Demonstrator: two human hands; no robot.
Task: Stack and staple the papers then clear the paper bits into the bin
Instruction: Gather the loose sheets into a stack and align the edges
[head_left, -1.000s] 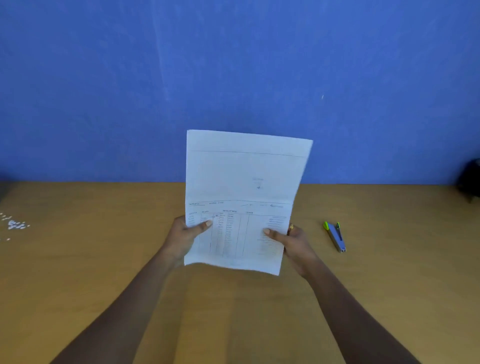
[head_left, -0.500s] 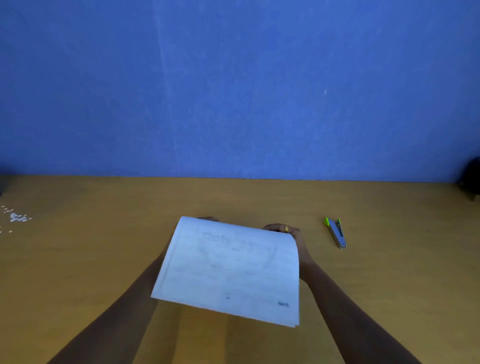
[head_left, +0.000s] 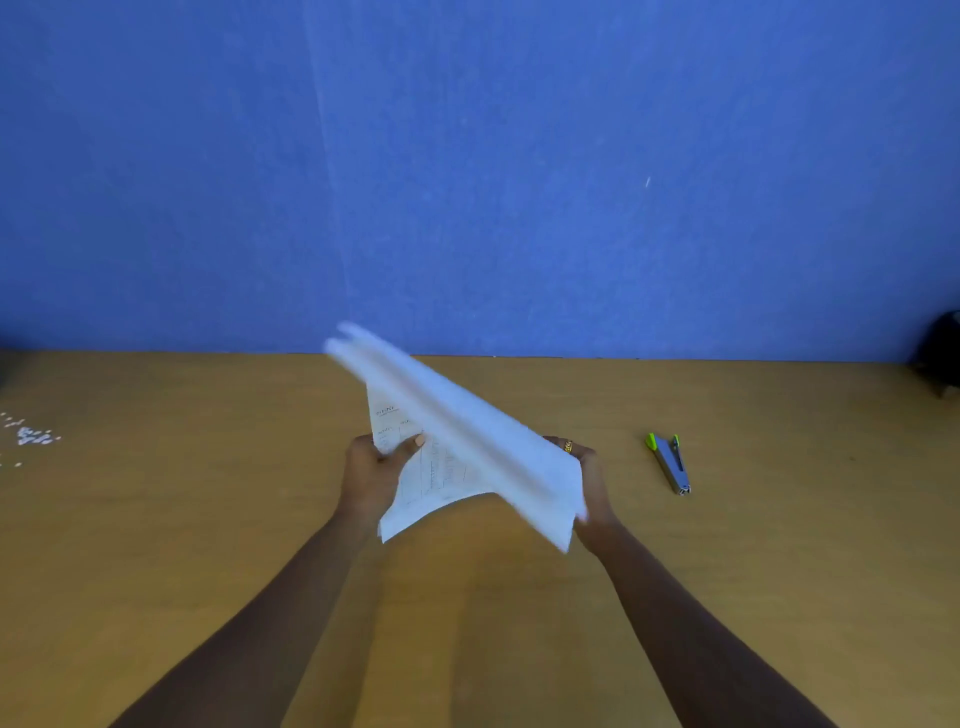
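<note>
stapler (head_left: 670, 464) right; table (head_left: 208, 519) otherwise bare

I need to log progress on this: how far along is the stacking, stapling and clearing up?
Nothing looks finished. In hand: the left hand and right hand both grip the papers above the table, blurred mid-motion, apparently being squared up. Left to do: the stapler lies untouched to the right, and the paper bits sit scattered at the far left. No bin is in view.

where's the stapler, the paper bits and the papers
stapler (head_left: 670, 464): head view, middle of its grey body
paper bits (head_left: 32, 435): head view, densest cluster
papers (head_left: 488, 441): head view, blurred top sheet
</note>
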